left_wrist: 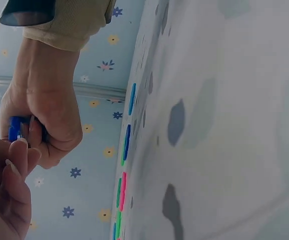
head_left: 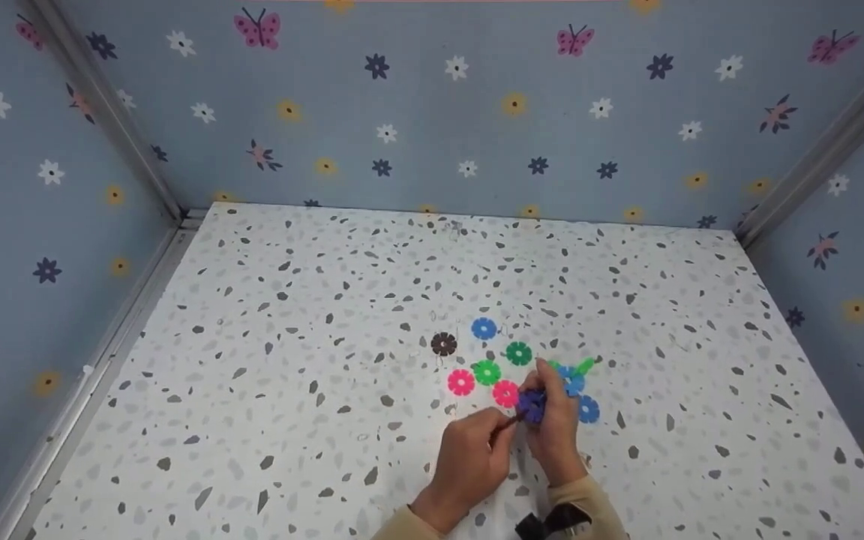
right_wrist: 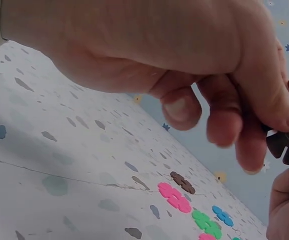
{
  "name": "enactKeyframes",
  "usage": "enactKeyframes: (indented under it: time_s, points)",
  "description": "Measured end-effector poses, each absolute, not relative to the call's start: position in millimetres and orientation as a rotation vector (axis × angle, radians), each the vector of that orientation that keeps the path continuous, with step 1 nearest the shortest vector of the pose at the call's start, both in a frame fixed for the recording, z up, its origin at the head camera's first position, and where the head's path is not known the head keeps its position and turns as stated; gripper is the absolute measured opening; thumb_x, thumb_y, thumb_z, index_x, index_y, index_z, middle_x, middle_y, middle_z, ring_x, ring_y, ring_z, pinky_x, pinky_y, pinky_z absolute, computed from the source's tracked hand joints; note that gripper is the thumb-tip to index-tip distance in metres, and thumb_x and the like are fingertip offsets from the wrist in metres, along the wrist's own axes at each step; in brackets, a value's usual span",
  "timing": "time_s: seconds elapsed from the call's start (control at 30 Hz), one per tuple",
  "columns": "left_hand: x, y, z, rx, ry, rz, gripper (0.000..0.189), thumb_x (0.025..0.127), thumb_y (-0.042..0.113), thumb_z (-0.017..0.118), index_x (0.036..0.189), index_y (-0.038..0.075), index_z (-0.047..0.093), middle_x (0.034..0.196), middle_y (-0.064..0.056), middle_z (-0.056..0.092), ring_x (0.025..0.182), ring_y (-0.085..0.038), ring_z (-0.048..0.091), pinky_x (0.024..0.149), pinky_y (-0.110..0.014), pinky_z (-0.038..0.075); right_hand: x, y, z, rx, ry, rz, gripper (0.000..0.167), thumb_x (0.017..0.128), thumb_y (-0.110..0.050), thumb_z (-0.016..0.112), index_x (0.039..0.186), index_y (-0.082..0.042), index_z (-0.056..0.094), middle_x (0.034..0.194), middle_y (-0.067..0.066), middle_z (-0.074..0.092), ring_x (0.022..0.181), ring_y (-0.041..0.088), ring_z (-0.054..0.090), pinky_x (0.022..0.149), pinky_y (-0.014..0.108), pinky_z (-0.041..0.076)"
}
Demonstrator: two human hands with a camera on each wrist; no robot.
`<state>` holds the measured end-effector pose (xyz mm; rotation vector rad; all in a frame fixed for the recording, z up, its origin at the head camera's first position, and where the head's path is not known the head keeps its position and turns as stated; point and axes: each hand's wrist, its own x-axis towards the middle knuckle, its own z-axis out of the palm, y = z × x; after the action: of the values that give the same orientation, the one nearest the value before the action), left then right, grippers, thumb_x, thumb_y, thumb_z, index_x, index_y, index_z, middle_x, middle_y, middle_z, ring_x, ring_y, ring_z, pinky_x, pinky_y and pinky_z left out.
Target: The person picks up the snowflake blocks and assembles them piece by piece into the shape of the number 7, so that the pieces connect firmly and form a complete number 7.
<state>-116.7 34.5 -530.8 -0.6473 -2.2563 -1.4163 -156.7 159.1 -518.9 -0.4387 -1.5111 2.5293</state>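
In the head view my left hand (head_left: 473, 454) pinches a dark brown notched flower disc (right_wrist: 286, 147), seen nearly edge-on there and flat-faced in the right wrist view. My right hand (head_left: 558, 424) grips a dark blue notched disc (head_left: 532, 406) between thumb and fingers. The two discs meet at their edges just above the table. Past the right hand lie a light blue disc (head_left: 571, 381), with a light green piece (head_left: 585, 366) at its upper edge, and another blue disc (head_left: 588, 409). The right fingers partly hide them. Just left of the dark blue disc lies a pink disc (head_left: 505, 393).
More loose discs lie on the speckled white table (head_left: 289, 337): a second pink one (head_left: 460, 382), a bright green one (head_left: 487, 373), a dark green one (head_left: 519, 353), a blue one (head_left: 484, 328) and a brown one (head_left: 444, 344). Flower-patterned panels (head_left: 417, 97) enclose the table's back and sides.
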Motion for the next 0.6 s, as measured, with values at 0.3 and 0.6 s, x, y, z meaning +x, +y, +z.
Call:
enactKeyframes:
  time_s: [0.3,0.6]
  points:
    - [-116,37,-530,-0.592,-2.212,-1.505,0.016,0.091,-0.001,0.066,0.08,0.009,0.06,0.067,0.006,0.053,0.059,0.001,0.045,0.053,-0.01,0.037,-156,152,-514,-0.382,-1.534,2.513,0.035,0.101,-0.016,0.053,0.068,-0.008,0.056,0.065,0.002,0.053,0.055,0.01,0.045,0.049,0.02,0.038]
    - [-130,28,-529,-0.555,-2.388,-1.531,0.01,0.096,0.008,0.065,0.086,0.012,0.062,0.074,0.007,0.06,0.064,-0.001,0.051,0.057,-0.017,0.044,-161,163,-514,-0.351,-1.86,2.431,0.034,0.102,-0.032,0.055,0.08,-0.006,0.059,0.077,0.007,0.06,0.063,0.014,0.052,0.055,0.023,0.045]
